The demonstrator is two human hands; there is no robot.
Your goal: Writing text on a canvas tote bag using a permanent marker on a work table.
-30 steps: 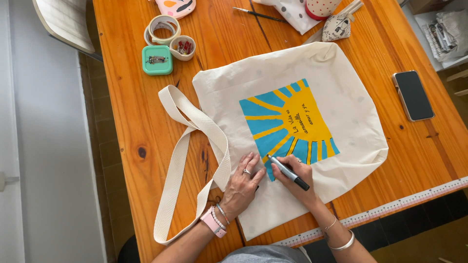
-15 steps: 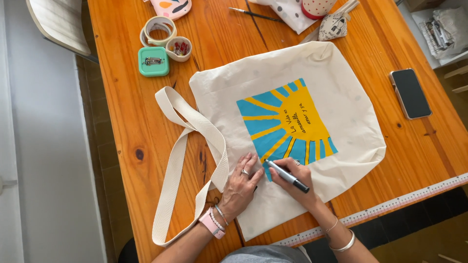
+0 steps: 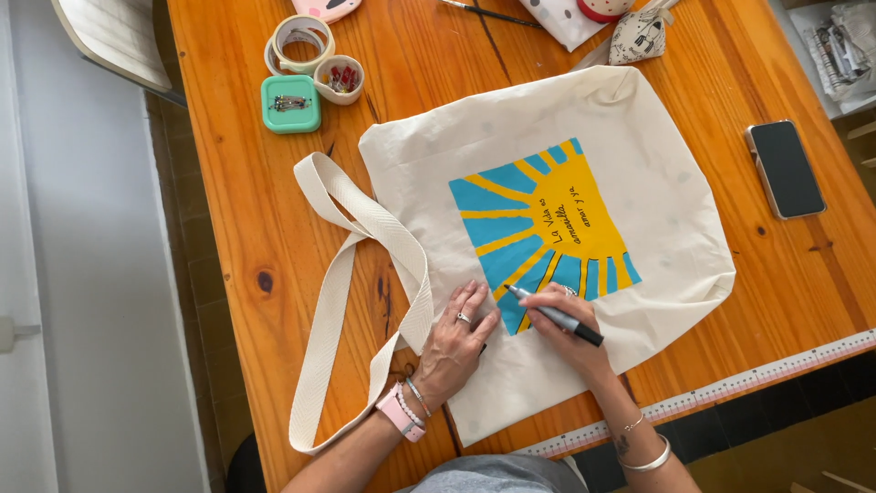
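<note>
A cream canvas tote bag [image 3: 630, 183] lies flat on the orange-stained, knotty wooden worktop [image 3: 237, 237], its weave plain and matte, with a painted square [image 3: 543, 233] of turquoise and yellow rays near the bag's middle. Two herringbone webbing handles [image 3: 356, 274] trail off toward 9 o'clock from the bag and loop down to about 7 o'clock, lying flat on the bare wood. The left hand [image 3: 456, 342], with a ring and a pink wrist strap, lies palm down with its grip spread, fingers pressing the cloth just at 8 o'clock of the painted square. The right hand [image 3: 570, 333] has its grip pinched around a slim grey marker [image 3: 555, 315] with a black end; the marker's tip touches the lower left corner of the paint. At 11 o'clock on the worktop stand a mint square tin [image 3: 290, 103], a small round tub of clips [image 3: 338, 78] and a roll of tape [image 3: 303, 41], close together and well apart from the bag. A dark phone [image 3: 786, 168] lies at 3 o'clock, clear of the cloth. A measuring tape strip [image 3: 757, 379] runs along the worktop's near edge, and the bag's lower corner comes close to it. Open wood lies between the handles and the worktop's left edge.
</note>
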